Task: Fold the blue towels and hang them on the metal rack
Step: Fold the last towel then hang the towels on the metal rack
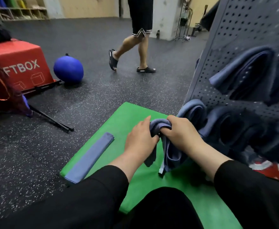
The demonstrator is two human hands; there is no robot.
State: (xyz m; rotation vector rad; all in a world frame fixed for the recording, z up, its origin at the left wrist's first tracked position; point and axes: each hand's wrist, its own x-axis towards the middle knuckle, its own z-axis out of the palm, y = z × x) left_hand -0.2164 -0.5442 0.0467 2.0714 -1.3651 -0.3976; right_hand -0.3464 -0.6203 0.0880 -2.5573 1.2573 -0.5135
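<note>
Both hands grip one folded blue towel point(167, 151) above the green mat point(152, 187). My left hand point(139, 141) holds its left side and my right hand point(181, 131) is closed over its top fold, with the rest hanging down. A second blue towel point(90, 157), folded into a long strip, lies on the mat's left edge. The metal rack point(244, 27), a dark perforated panel, stands at the right. Folded blue towels hang on it, one high up point(239, 70) and others low down point(195, 111) next to my right hand.
A red box point(19, 63) and a blue ball point(68, 69) sit on the speckled floor at the left, with black rods point(52, 120) lying near them. A person in black shorts and sandals point(138, 47) walks across the floor ahead.
</note>
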